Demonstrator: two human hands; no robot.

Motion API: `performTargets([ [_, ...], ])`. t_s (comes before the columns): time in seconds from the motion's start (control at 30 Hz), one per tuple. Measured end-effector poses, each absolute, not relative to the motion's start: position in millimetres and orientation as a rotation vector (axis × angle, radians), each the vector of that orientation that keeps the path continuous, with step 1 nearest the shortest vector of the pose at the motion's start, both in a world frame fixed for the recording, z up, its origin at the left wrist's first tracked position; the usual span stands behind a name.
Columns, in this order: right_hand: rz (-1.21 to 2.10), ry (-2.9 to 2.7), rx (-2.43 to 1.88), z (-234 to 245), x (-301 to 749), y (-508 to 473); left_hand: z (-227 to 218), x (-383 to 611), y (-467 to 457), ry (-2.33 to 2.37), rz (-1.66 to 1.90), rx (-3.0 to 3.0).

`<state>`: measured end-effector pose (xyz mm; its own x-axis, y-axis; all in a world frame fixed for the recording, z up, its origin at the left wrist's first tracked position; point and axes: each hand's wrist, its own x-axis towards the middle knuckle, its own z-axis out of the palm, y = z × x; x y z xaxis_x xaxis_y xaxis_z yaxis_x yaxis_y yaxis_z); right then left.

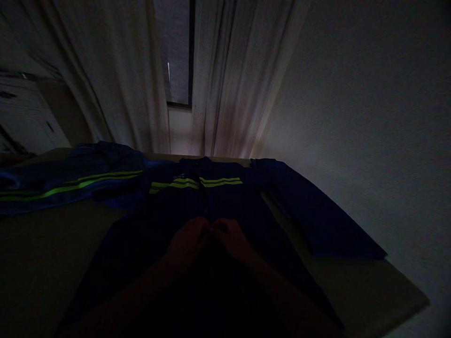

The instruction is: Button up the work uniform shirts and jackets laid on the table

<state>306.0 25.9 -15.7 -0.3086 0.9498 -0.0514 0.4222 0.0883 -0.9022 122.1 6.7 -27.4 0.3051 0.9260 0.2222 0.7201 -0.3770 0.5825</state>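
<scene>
Dim room, pale curtains [225, 70]; flat tan surface [369, 291]. Left hand [185, 246] and right hand [230, 239]: fingertips meeting, each grip pinched on the front placket of the dark blue work jacket with yellow-green reflective stripes [211, 188], spread flat at centre. Second blue striped garment [70, 180] lies left.

Bare table [45, 253] lies open left of the jacket [225, 206]; a second garment [70, 180] crowds the far-left edge.

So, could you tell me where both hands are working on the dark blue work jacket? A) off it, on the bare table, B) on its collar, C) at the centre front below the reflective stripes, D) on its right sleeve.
C: the left hand and right hand meet at the centre front of the work jacket, below its reflective stripes.
</scene>
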Motion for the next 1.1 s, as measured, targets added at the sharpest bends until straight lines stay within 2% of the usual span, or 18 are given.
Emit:
performTargets([
  [0.1,1.256,-1.718,-1.340,-16.4,307.2,30.3,-29.1,119.4,7.7,1.469,0.732,2.245],
  [0.27,1.146,-1.729,-1.389,-6.0,318.5,31.7,-24.6,115.9,8.4,1.472,0.623,2.425],
  [0.4,1.042,-2.034,-1.422,12.8,338.3,18.2,-29.9,109.1,9.7,1.582,0.616,2.600],
  [0.6,1.060,-2.503,-1.325,28.8,350.5,-4.3,-48.4,85.7,30.4,1.570,0.466,2.682],
  [0.8,1.034,-2.395,-1.306,29.5,342.7,-1.7,-15.0,82.7,29.1,1.487,0.745,2.552],
  [0.97,1.172,-2.295,-1.359,31.9,345.8,-1.5,14.0,103.5,-5.9,1.003,0.202,2.536],
  [1.1,1.398,-2.327,-1.185,34.7,349.0,-4.0,9.6,120.7,-19.2,1.022,0.084,2.575],
])
